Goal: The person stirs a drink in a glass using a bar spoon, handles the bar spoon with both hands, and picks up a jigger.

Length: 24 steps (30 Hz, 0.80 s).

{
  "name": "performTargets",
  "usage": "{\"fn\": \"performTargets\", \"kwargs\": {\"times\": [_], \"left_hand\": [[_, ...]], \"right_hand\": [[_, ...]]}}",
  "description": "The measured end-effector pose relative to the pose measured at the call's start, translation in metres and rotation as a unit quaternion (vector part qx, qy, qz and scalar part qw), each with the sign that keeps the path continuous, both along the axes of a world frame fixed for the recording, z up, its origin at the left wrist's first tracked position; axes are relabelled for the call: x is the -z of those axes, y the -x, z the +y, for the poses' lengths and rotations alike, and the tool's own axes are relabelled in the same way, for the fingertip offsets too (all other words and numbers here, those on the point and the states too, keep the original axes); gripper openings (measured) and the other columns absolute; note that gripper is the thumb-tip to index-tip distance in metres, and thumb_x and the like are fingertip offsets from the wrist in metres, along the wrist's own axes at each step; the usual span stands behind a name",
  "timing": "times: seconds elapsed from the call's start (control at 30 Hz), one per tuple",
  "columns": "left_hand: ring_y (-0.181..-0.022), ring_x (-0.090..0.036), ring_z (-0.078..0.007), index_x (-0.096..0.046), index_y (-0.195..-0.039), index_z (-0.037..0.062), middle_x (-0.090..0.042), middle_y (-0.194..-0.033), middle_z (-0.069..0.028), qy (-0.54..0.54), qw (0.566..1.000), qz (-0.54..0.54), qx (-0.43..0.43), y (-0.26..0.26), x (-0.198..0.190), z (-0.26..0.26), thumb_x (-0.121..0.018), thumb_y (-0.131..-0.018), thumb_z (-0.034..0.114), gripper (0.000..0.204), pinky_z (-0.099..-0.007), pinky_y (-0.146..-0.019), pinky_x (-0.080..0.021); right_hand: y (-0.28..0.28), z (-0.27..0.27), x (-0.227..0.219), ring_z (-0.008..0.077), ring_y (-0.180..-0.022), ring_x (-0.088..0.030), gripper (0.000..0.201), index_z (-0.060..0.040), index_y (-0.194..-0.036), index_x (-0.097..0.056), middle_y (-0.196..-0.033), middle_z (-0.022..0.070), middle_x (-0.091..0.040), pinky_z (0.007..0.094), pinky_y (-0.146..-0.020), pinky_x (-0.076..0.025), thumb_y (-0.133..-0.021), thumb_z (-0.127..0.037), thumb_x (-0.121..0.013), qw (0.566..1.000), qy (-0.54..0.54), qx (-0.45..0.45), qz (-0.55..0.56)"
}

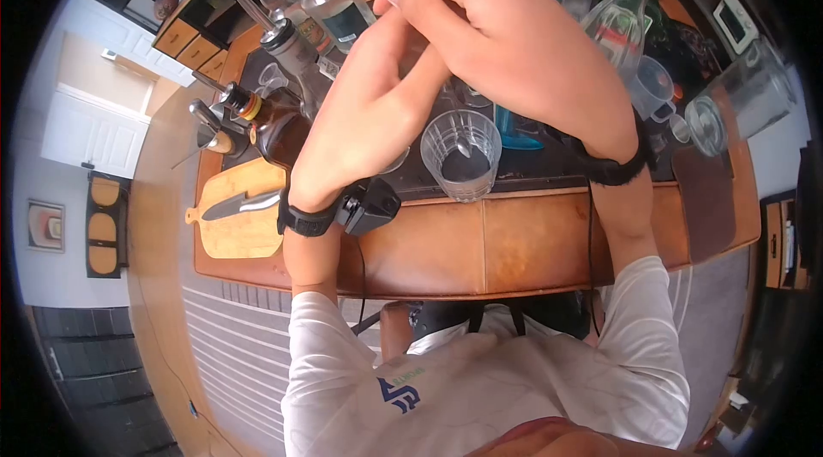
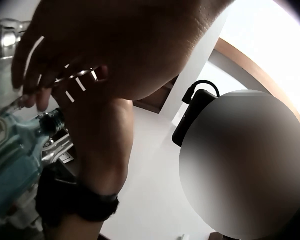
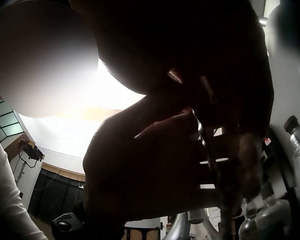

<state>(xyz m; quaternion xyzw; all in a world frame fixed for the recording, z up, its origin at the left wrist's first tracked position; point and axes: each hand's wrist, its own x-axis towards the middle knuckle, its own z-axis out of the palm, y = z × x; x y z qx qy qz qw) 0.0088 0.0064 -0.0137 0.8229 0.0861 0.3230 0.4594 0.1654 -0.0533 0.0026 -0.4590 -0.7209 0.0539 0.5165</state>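
At the top of the head view, the left hand [image 1: 369, 105] and right hand [image 1: 523, 45] meet and cross above the bottles. A thin twisted metal rod [image 3: 202, 132] runs between the left hand [image 3: 150, 170] and right hand [image 3: 215, 60] in the right wrist view. Straight-looking fingers press on it from both sides. The left wrist view shows part of the rod [image 2: 77, 75] between the left hand [image 2: 105, 45] and the right hand [image 2: 97, 115]. Both hands are dark there, and the rod's ends are hidden. A cut-glass tumbler [image 1: 461, 157] stands below the hands.
Bottles crowd the table behind the hands, among them a clear one [image 1: 339, 7] and a brown one [image 1: 279, 127]. A knife [image 1: 244, 204] lies on a wooden board [image 1: 231, 238] at the left. Toward the right are a measuring cup [image 1: 653, 84] and a large glass jar [image 1: 746, 97].
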Motion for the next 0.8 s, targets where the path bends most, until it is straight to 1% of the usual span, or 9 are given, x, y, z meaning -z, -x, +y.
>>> {"fn": "performTargets", "kwargs": {"times": [0.07,0.13,0.37,0.47,0.6,0.67,0.73,0.77,0.8], "left_hand": [[-0.098,-0.063,-0.0175,-0.057,-0.122,-0.0053,-0.069,-0.108,-0.0145,-0.050,0.996,0.049,-0.049,0.007,-0.007,0.001,-0.058,-0.101,0.019,0.032,-0.0324,-0.088,-0.050],[-0.084,-0.065,-0.0200,-0.061,-0.116,-0.0048,-0.072,-0.095,-0.0156,-0.048,0.992,0.086,-0.077,0.010,-0.009,0.002,-0.059,-0.100,0.021,0.030,-0.0334,-0.078,-0.051],[-0.067,-0.064,-0.0160,-0.068,-0.101,-0.0039,-0.070,-0.075,-0.0082,-0.093,0.981,0.056,-0.159,0.023,-0.022,-0.011,-0.060,-0.100,0.021,0.027,-0.0304,-0.063,-0.049],[-0.064,-0.059,-0.0077,-0.071,-0.093,-0.0024,-0.064,-0.067,-0.0018,-0.043,0.979,-0.019,-0.200,0.038,-0.036,-0.033,-0.058,-0.101,0.020,0.027,-0.0235,-0.056,-0.040],[-0.053,-0.051,-0.0131,-0.056,-0.119,-0.0074,-0.061,-0.071,-0.0083,-0.014,0.977,-0.188,0.101,0.062,-0.032,-0.032,-0.053,-0.101,0.034,0.045,-0.0253,-0.050,-0.039],[-0.058,-0.061,-0.0145,-0.044,-0.137,-0.0014,-0.066,-0.083,-0.0079,0.010,0.883,-0.220,0.415,0.047,-0.035,-0.016,-0.051,-0.105,0.045,0.057,-0.0260,-0.051,-0.053],[-0.058,-0.063,-0.0128,-0.036,-0.148,0.0032,-0.066,-0.084,-0.0054,0.014,0.887,-0.226,0.403,0.075,-0.027,-0.042,-0.047,-0.107,0.046,0.060,-0.0248,-0.051,-0.056],[-0.056,-0.065,-0.0160,-0.033,-0.150,0.0038,-0.071,-0.079,-0.0076,0.056,0.891,-0.278,0.355,0.109,-0.012,-0.049,-0.046,-0.109,0.039,0.055,-0.0316,-0.060,-0.055],[-0.054,-0.067,-0.0191,-0.030,-0.151,0.0045,-0.075,-0.074,-0.0098,0.099,0.889,-0.327,0.304,0.108,-0.020,-0.055,-0.044,-0.110,0.031,0.051,-0.0384,-0.068,-0.055]], "right_hand": [[0.000,0.002,0.002,0.0421,-0.068,-0.063,0.031,0.0077,-0.078,-0.060,-0.073,0.0264,-0.063,0.0461,-0.063,-0.048,-0.098,-0.016,-0.054,1.000,-0.009,0.008,-0.010],[0.005,-0.004,0.001,0.0192,-0.072,-0.063,0.034,0.0037,-0.098,-0.069,-0.076,0.0130,-0.065,0.0311,-0.070,-0.050,-0.106,-0.027,-0.055,0.996,0.044,0.071,-0.030],[0.002,-0.002,0.005,0.0241,-0.065,-0.058,0.033,0.0031,-0.097,-0.071,-0.073,0.0158,-0.064,0.0332,-0.063,-0.047,-0.103,-0.028,-0.059,0.995,0.021,0.087,-0.053],[0.006,0.002,0.007,0.0390,-0.059,-0.062,0.037,0.0007,-0.074,-0.066,-0.062,0.0200,-0.060,0.0443,-0.056,-0.047,-0.100,-0.025,-0.059,0.995,-0.037,0.096,-0.018],[0.007,-0.003,0.003,0.0341,-0.062,-0.060,0.032,0.0028,-0.084,-0.067,-0.067,0.0199,-0.061,0.0411,-0.060,-0.047,-0.101,-0.024,-0.059,0.996,-0.009,0.088,-0.030],[0.006,-0.007,0.000,0.0273,-0.064,-0.059,0.031,0.0039,-0.096,-0.071,-0.073,0.0182,-0.064,0.0368,-0.064,-0.048,-0.102,-0.025,-0.059,0.995,0.013,0.092,-0.045],[0.008,-0.009,-0.002,0.0331,-0.065,-0.059,0.029,0.0050,-0.094,-0.070,-0.074,0.0198,-0.064,0.0384,-0.064,-0.048,-0.101,-0.021,-0.059,0.996,0.036,0.079,-0.036],[0.010,-0.003,0.003,0.0440,-0.061,-0.058,0.037,0.0040,-0.070,-0.060,-0.063,0.0245,-0.056,0.0471,-0.058,-0.047,-0.098,-0.019,-0.059,0.995,-0.052,0.078,-0.026],[0.009,-0.001,0.005,0.0440,-0.061,-0.058,0.037,0.0040,-0.070,-0.060,-0.063,0.0245,-0.056,0.0471,-0.058,-0.047,-0.098,-0.019,-0.059,0.995,-0.051,0.083,-0.030]]}}
